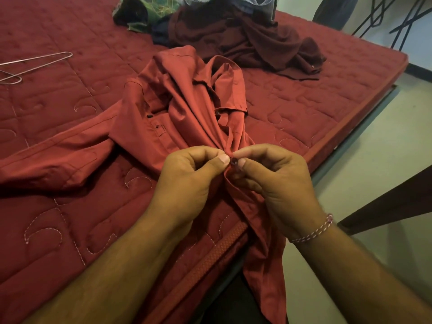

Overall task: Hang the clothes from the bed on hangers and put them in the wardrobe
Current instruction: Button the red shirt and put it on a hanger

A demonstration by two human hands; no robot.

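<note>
A red long-sleeved shirt (177, 106) lies spread on the red quilted bed (58, 218), collar away from me, its hem hanging over the near edge. My left hand (189, 178) pinches the shirt's front placket between thumb and fingers. My right hand (273, 181) pinches the opposite edge at a small dark button (233, 162), right between the two thumbs. One sleeve (53, 157) stretches out to the left. Thin wire hangers (35, 64) lie on the bed at the far left.
A dark maroon garment (252, 40) lies crumpled at the back of the bed, with a green patterned piece (145, 10) and a blue-grey one (245, 3) behind it. Pale floor (374, 160) lies to the right, and a dark metal rack (397, 17) stands far right.
</note>
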